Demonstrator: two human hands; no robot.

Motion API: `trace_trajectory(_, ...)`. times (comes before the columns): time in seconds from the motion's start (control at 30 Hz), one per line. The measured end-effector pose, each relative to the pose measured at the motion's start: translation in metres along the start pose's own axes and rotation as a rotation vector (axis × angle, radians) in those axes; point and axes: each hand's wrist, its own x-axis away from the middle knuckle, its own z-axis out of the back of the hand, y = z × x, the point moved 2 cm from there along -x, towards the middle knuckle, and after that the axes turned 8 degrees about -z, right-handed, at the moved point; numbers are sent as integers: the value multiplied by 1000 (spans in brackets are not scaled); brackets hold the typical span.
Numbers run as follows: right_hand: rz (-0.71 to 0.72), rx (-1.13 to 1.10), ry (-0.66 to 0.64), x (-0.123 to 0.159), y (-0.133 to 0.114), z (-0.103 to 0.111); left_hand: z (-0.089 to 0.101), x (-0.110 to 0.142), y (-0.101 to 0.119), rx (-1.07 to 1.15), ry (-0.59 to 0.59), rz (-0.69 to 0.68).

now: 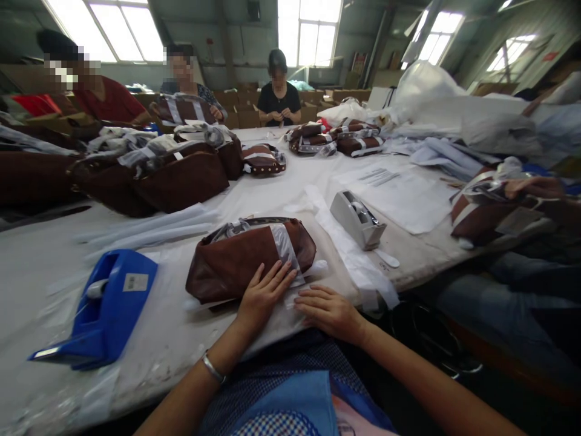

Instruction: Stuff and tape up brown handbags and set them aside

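Note:
A brown leather handbag lies on the table right in front of me, its handles wrapped in clear plastic. Down its right part runs a strip of whitish wrapping. My left hand rests on the bag's near side, fingers stretched out over the lower end of that strip. Just to the right, my right hand lies low at the table edge, fingers extended and close together, near white wrapping at the bag's corner. Whether its fingertips touch that wrapping I cannot tell. Neither hand grips anything.
A blue tape dispenser stands left, a grey one right. Brown bags are heaped at the back left, more at the far side. A co-worker's hand is on a bag at right. Several people sit around the table.

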Motion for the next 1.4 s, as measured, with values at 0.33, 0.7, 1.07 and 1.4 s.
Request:
trace_trajectory(0.33, 47, -107, -206, 3, 7, -10, -1, 0, 0, -7, -7, 1)
trace_trajectory(0.7, 22, -198, -12, -10, 4, -16, -1, 0, 0, -26, 6, -7)
trace_trajectory(1.07, -107, -340, 126, 2, -4, 2, 1, -1, -1, -40, 18, -8)
trace_trajectory(1.4, 6, -226, 166, 6, -2, 0, -5, -3, -2, -223, 238, -40)
